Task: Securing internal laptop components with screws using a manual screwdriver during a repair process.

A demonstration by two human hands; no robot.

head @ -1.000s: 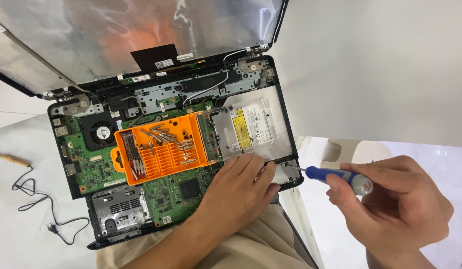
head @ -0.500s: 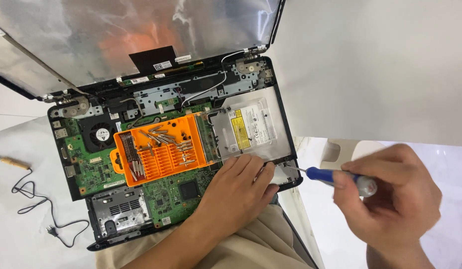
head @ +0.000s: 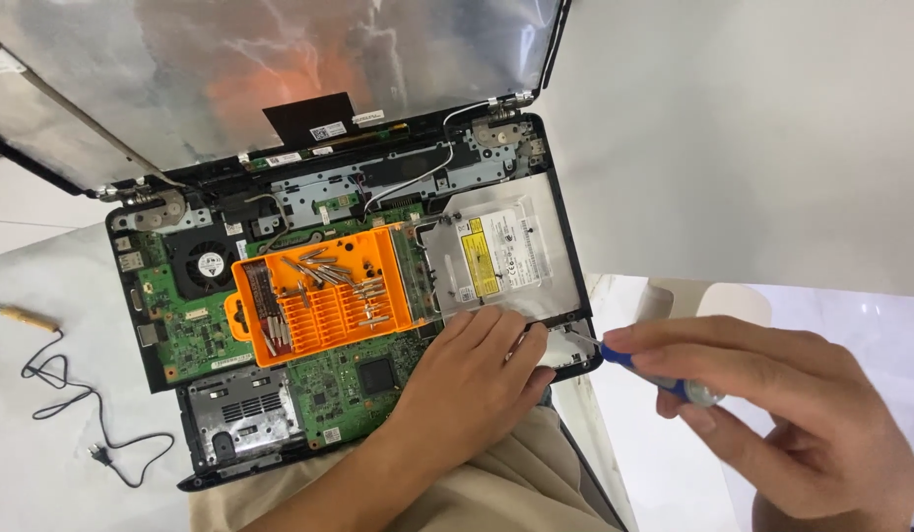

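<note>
— Orange is what stands out: a bit tray [head: 324, 305] lies on the green board [head: 196, 330] of the opened laptop [head: 565, 266], metal bits loose in its slots.

— And the hands?

— Left hand [head: 472, 379] lies flat on the laptop's near right corner, fingers close together and pressed down, just below the silver drive [head: 496, 258]. Right hand [head: 772, 414] pinches a screwdriver [head: 624, 360] with a blue grip between thumb and fingers.

— Where does the screwdriver point?

— Its tip reaches the laptop's near right corner, just beside the left fingertips. Whether it sits in a screw, I cannot tell; the spot is too small.

— How does the laptop lie?

— Base open, resting across the person's lap on beige cloth [head: 496, 488], lid [head: 280, 69] tilted back with its silvery foil backing showing. A black fan [head: 206, 264] sits at the board's far left, left of the tray. White wires [head: 418, 182] run along the hinge edge.

— Anything off to the side?

— A thin black cable [head: 78, 409] curls on the white surface to the left, well apart from both hands, and a wooden-handled tool [head: 24, 315] lies beyond it at the edge of view.
</note>
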